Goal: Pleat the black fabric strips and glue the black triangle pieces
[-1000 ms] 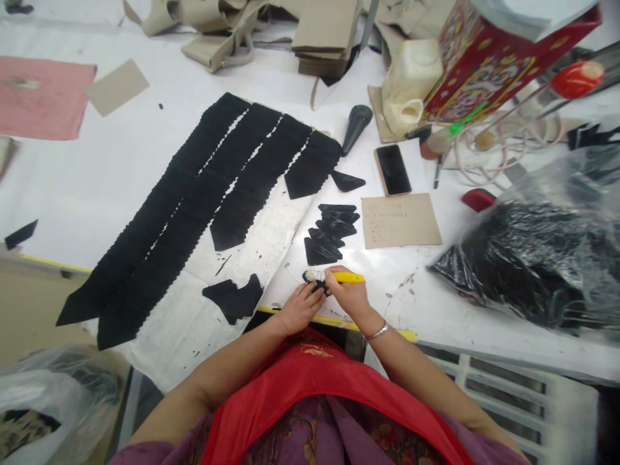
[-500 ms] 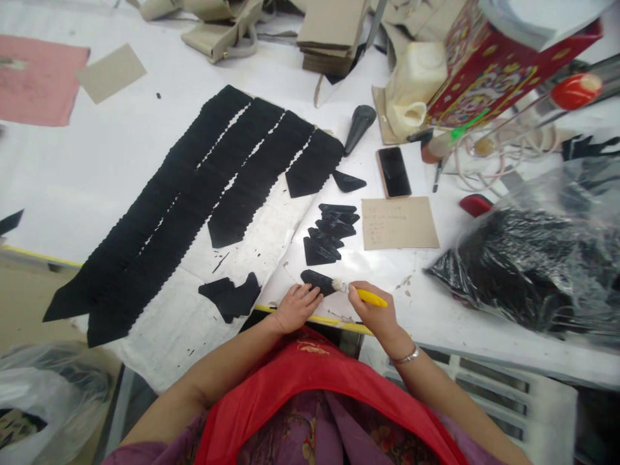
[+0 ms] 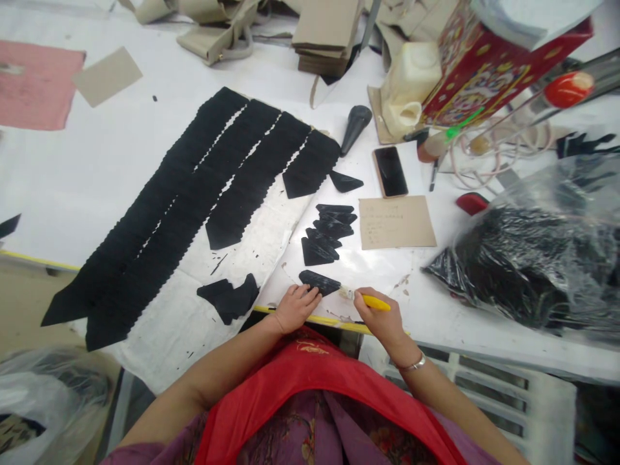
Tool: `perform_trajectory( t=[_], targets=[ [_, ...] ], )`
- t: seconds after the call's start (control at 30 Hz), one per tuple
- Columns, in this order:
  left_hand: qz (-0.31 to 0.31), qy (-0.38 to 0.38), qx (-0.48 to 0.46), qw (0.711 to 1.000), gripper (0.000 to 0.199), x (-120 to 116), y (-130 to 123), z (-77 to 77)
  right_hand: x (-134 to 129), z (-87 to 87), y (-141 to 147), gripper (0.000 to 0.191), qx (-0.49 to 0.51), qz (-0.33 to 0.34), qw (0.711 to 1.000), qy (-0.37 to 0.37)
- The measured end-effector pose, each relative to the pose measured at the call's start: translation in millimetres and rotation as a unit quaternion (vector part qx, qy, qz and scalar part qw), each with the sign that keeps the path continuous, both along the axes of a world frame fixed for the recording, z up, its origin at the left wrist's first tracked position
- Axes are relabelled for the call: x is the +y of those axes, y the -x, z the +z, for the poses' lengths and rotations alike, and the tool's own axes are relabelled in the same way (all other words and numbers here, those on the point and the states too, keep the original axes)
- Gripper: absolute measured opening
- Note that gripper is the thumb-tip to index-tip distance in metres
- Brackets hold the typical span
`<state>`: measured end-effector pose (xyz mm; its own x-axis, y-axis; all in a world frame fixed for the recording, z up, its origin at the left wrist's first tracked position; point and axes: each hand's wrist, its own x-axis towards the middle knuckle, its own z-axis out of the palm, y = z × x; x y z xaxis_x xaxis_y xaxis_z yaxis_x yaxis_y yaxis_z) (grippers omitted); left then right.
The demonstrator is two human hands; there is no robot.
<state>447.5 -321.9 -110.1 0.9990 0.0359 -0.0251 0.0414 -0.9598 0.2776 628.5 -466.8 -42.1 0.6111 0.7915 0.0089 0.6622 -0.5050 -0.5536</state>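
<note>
Near the table's front edge lies a small black cut piece (image 3: 320,282) with pale streaks on it. My left hand (image 3: 296,308) rests flat, its fingertips on the lower left edge of that piece. A brush with a yellow handle (image 3: 376,303) is gripped in my right hand (image 3: 382,318), its whitish bristles just off the piece's right end. Behind the piece is a small overlapping stack of similar streaked black pieces (image 3: 327,236). To the left, a few loose black pieces (image 3: 230,297) lie on a white sheet (image 3: 174,323).
Long rows of overlapping black pieces (image 3: 169,213) cover the left-middle table. Right of the stack are a written card (image 3: 398,223) and a phone (image 3: 390,172). A clear plastic bag of black material (image 3: 527,265) sits at right; a cream jug (image 3: 414,81) stands behind.
My right hand has drawn the brush to the right, its bristles leaving the black piece. The left hand stays on the piece. The whole view has shifted slightly.
</note>
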Motion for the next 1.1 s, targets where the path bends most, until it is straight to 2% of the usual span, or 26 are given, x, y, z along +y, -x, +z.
perform_trajectory(
  t=[0.17,0.33,0.4,0.5,0.57,0.7,0.77,0.83,0.93,1.1],
  targets=[
    [-0.013,-0.006,-0.008,1.0,0.035,4,-8,5.5,20,-5.2,10,0.021,0.027,0.009,0.999,-0.04],
    [-0.012,0.02,0.008,1.0,0.022,4,-13,9.2,0,-1.8,-7,0.023,0.006,-0.067,0.998,-0.011],
    [-0.004,0.028,0.011,1.0,0.019,2,-14,8.7,-7,3.8,-11,0.022,0.026,-0.085,0.996,-0.031],
    [0.043,0.046,0.001,0.998,0.02,-2,-16,8.0,-6,6.8,-7,0.028,0.077,-0.099,0.988,-0.085],
    [0.063,0.05,-0.002,0.997,0.022,-3,-18,8.1,-1,4.5,0,0.034,0.103,-0.094,0.984,-0.107],
    [0.036,0.042,0.025,0.998,0.017,-3,-19,8.2,1,-5.4,11,0.038,0.116,-0.067,0.986,-0.095],
    [0.046,0.05,0.028,0.997,0.018,-2,-18,7.6,-3,-12.3,13,0.037,0.119,-0.051,0.988,-0.088],
    [0.065,0.075,0.022,0.995,0.019,0,-17,7.3,-8,-20.8,15,0.035,0.119,-0.035,0.988,-0.09],
    [0.112,0.154,0.01,0.982,0.019,4,-16,9.4,-10,-35.0,20,0.032,0.1,-0.025,0.991,-0.087],
    [0.23,0.288,-0.013,0.93,0.016,11,-16,14.7,0,-54.7,31,0.024,0.034,0.0,0.997,-0.072]
  ],
)
